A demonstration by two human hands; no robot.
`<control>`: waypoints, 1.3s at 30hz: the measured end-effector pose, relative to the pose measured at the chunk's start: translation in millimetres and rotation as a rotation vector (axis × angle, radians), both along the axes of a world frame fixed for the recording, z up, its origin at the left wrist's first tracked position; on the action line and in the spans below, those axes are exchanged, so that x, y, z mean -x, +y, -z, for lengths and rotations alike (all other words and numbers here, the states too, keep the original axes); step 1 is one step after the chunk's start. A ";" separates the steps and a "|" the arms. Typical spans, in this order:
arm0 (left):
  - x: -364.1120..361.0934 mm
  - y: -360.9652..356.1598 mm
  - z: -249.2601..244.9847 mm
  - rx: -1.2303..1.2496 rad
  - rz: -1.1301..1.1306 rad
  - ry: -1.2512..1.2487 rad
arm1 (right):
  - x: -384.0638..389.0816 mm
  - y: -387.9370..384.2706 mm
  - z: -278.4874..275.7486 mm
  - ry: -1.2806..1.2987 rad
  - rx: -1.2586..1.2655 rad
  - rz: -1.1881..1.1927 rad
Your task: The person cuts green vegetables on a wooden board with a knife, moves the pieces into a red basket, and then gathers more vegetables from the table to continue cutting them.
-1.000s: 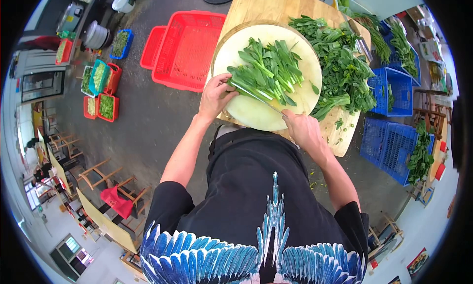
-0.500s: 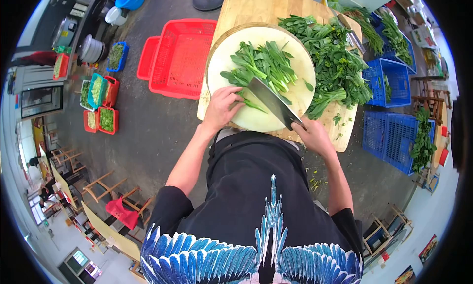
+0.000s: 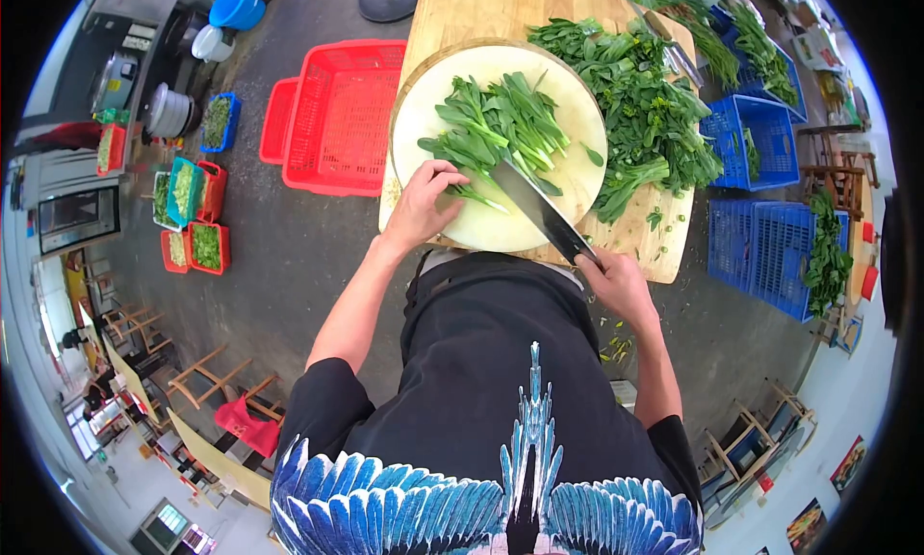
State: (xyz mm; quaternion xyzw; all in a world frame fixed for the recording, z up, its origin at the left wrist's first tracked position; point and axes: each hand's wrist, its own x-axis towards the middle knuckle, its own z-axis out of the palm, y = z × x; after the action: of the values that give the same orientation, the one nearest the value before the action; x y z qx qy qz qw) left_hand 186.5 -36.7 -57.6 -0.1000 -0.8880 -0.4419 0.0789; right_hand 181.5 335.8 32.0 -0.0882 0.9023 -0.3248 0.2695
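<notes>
A cleaver is in my right hand, whose fingers wrap its handle at the near right rim of the round cutting board. Its blade slants up and left across the board, the tip by the cut ends of the leafy greens. My left hand is at the board's left side, fingers curled, with fingertips and thumb about a small stalk of leafy greens. Most of that stalk's leafy end is hidden by the fingers. A single loose leaf lies on the board's right.
A big heap of leafy greens covers the right of the wooden table, with another knife at its far edge. A red basket is left of the table. Blue crates stand to the right.
The cleaver's blade has shifted slightly right and down, away from the small stalk. My left hand stays by the greens. The whole view has shifted a little.
</notes>
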 end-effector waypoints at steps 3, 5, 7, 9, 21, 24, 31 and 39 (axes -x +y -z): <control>-2.4 -4.9 1.3 0.037 0.011 0.013 | -0.4 -6.0 2.6 0.050 -0.017 -0.081; -2.8 -7.3 13.8 0.096 -0.014 0.064 | 2.7 -8.8 1.9 0.083 -0.035 -0.130; -2.8 -5.1 18.5 0.095 -0.019 0.079 | 4.4 -9.7 2.0 0.116 -0.046 -0.162; -4.0 -4.6 21.2 0.109 -0.022 0.091 | 5.5 -11.8 1.8 0.129 -0.052 -0.184; -10.4 -6.1 11.6 0.116 -0.048 0.064 | 7.2 -11.6 5.3 0.145 -0.067 -0.262; -12.5 -6.7 13.1 0.120 -0.048 0.084 | 9.9 -13.7 1.3 0.125 -0.072 -0.277; -12.1 -1.7 7.1 0.138 -0.070 0.031 | 14.2 -14.1 -11.3 0.099 -0.088 -0.300; -11.1 -0.6 9.5 0.128 -0.073 0.008 | 11.6 -14.0 -1.7 0.175 -0.118 -0.337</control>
State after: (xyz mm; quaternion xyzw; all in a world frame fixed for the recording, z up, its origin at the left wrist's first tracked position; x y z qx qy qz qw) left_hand 197.6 -37.3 -67.1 -0.0744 -0.9171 -0.3807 0.0919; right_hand 169.9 321.8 33.7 -0.2499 0.9122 -0.2129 0.2450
